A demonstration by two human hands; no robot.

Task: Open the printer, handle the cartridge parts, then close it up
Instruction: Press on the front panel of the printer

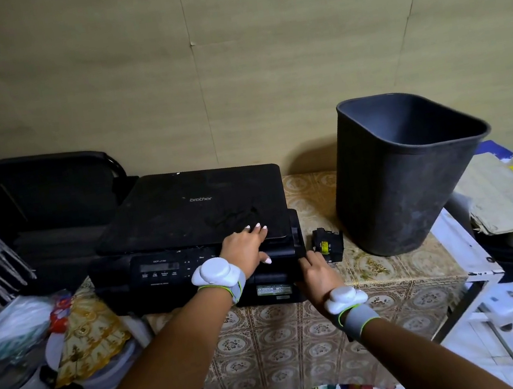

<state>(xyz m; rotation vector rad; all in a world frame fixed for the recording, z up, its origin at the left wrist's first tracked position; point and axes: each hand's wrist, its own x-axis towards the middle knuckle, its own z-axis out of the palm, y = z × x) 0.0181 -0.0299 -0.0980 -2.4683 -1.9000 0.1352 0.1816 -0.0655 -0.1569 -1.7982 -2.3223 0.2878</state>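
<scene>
A black Brother printer [186,225] sits on a table with a patterned cloth [287,334], its flat top lid down. My left hand [246,246] lies flat on the lid's front right corner, fingers spread, thumb over the front panel. My right hand [316,272] touches the printer's front right corner, its fingers at the edge of a side flap; whether they grip it is unclear. A small black cartridge part [327,245] with a yellow label stands on the cloth just right of the printer, beyond my right hand.
A large dark waste bin [403,177] stands on the table to the right. A black chair [53,193] is behind the printer's left. Bags and cloths [78,327] lie low left; a white frame with boards and clutter [510,194] fills the right.
</scene>
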